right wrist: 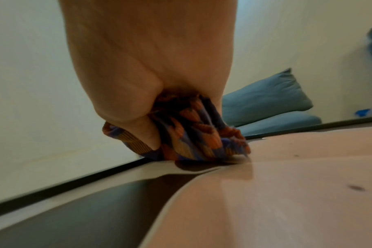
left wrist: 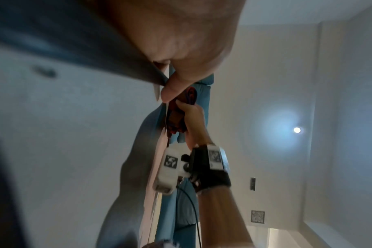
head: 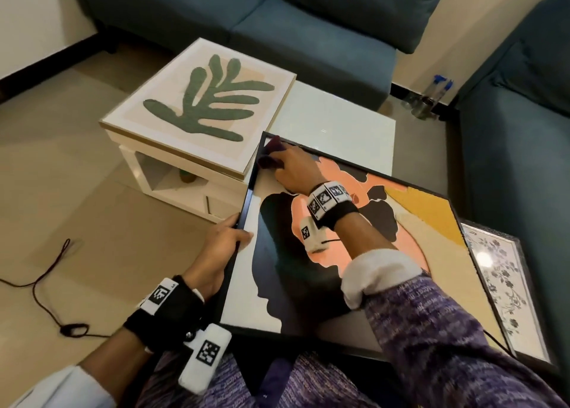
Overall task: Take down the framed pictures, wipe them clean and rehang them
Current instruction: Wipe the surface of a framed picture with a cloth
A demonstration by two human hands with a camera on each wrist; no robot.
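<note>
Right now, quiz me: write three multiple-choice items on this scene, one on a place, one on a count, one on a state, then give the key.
1. Where does the leaf picture lie?
A. on the white table
B. on the sofa
C. on the floor

2. How many framed pictures show in the head view?
A. one
B. two
C. three

3. What is the right hand doing?
A. hanging empty
B. pressing a cloth on the black-framed picture
C. gripping a bottle

Key: 1 A, it lies flat on the tabletop; 2 C, leaf, black-framed and floral picture; 3 B, the cloth is bunched in the fingers at the far corner while the left hand grips the frame edge.
</note>
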